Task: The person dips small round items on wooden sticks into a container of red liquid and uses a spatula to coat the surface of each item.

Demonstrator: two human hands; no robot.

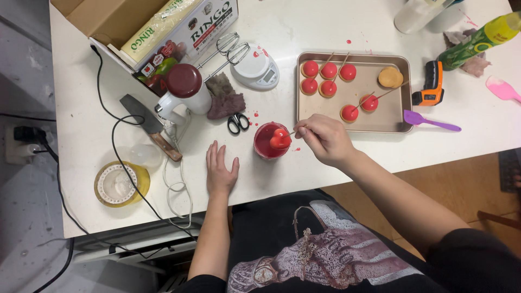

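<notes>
On the white table [325, 21], the baking tray [391, 129] with coated sweets lies beyond your right hand [325, 140]. That hand pinches a thin stick, holding a red-coated fruit [280, 139] over the small pot of red syrup [263, 144]. Your left hand [220, 171] lies flat and empty nearby. Syrup may drip crossing to the tray; the unbraced pot could tip.

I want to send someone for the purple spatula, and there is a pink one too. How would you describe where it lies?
Find the metal baking tray of red candied treats on the white table. The purple spatula lies on the table just off the tray's near right corner, below the orange handheld thermometer. It is purple and close by the tray; the pink spatula lies further right.
</notes>
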